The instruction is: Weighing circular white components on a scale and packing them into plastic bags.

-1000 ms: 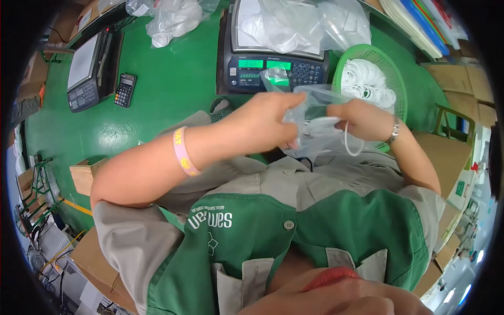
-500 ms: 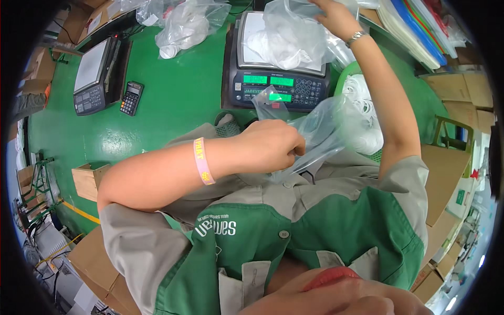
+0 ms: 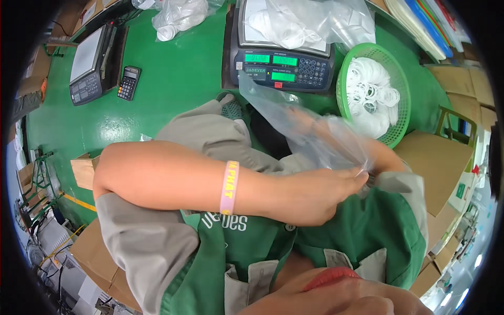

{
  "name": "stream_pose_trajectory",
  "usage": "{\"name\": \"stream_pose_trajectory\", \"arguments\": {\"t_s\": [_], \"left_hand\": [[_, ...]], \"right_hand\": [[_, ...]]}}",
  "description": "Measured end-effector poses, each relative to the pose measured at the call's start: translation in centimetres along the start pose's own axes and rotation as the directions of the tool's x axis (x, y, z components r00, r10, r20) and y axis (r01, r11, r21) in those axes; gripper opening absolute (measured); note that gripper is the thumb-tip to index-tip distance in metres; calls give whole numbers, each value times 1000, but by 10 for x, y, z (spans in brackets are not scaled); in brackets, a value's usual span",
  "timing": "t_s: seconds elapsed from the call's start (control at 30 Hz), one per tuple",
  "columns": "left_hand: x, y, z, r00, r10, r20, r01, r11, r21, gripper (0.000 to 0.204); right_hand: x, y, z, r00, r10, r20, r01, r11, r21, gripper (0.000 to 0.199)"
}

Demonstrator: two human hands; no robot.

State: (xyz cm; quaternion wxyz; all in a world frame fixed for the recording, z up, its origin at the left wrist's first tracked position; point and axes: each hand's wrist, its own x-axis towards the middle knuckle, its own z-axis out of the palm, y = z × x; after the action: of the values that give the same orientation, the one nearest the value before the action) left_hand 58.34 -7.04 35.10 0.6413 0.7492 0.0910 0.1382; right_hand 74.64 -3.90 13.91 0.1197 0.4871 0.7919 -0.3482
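Green floor (image 3: 168, 89) runs under most of the things here. At the left stands a small scale (image 3: 86, 62) with a black calculator (image 3: 128, 83) beside it. The left arm, with a pink wristband (image 3: 229, 188), reaches across the green and grey shirt (image 3: 367, 223). A big scale (image 3: 283, 67) sits in the middle, with bagged white things (image 3: 289, 31) on top.

In front of it, a clear bag (image 3: 340, 140) slants down toward the shirt. The left hand (image 3: 336, 194) has its fingers close together and seems to pinch the bag's lower right end. The right hand (image 3: 300, 122) shows through the bag, blurry. I cannot tell if it is inside or behind, how its fingers are, or if it has hold of anything.

To handle the bag well, I think, pinch just the thin edge and pull softly, so the plastic does not stick or rip.

There is lots of room on the left, by the calculator. The big scale's front edge is near the bag's tip, so buttons could get bumped. On the right, the green basket's (image 3: 405, 107) rim is close to the right arm, and white rings (image 3: 370, 92) fill it.
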Motion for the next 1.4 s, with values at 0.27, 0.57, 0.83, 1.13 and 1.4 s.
{"name": "stream_pose_trajectory", "arguments": {"t_s": [0.27, 0.57, 0.83, 1.13, 1.4], "left_hand": [[1, 17, -17, 993, 96, 69, -98, 995, 27, 56], [2, 10, -26, 1000, -2, 6, 1, 1000, 28, 55], [6, -15, -70, 941, -241, -237, 277, 951, 134, 58], [-4, -35, -77, 969, -230, -88, 246, 899, 361, 60], [3, -28, -80, 967, -256, 0, 241, 907, 344, 61]], "right_hand": [[3, 7, 12, 996, 25, 89, -9, 985, -173, 29], [-45, -3, -54, 960, -99, 263, 174, 945, -277, 25], [-104, -46, -166, 991, -31, 133, 55, 981, -184, 18], [-59, -26, -274, 695, -188, -694, 140, 982, -126, 18], [41, 31, -284, 453, -353, -818, -20, 914, -406, 16]]}}
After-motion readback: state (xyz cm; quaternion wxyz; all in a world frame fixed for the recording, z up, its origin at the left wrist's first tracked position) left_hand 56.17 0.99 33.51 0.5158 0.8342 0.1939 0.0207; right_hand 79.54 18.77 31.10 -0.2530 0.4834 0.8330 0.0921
